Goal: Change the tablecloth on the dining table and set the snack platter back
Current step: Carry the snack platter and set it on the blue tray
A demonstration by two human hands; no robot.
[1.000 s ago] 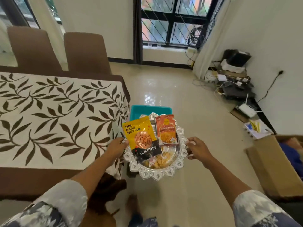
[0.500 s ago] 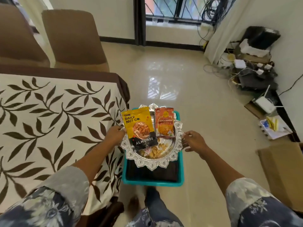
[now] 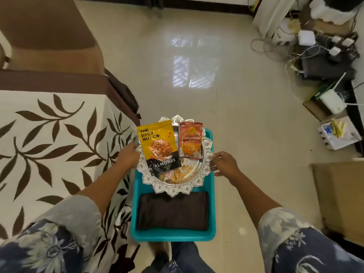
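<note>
Snack platter (image 3: 173, 191) is hovering over the teal tub (image 3: 173, 236), just beside the table (image 3: 49, 144);
left hand (image 3: 129, 155) and right hand (image 3: 223, 163) are gripping opposite rims; it is looking like stiff, slick metal, with loose packets (image 3: 157, 146) likely sliding if tipped.

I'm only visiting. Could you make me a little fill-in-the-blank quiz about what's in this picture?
The left hand and right hand hold the silver platter by its ____.
The yellow pouch on it is labelled ____.
The bin holding the folded dark cloth is coloured ____.
The tablecloth shows brown ____.
Missing: rim; almonds; teal; leaves
</note>
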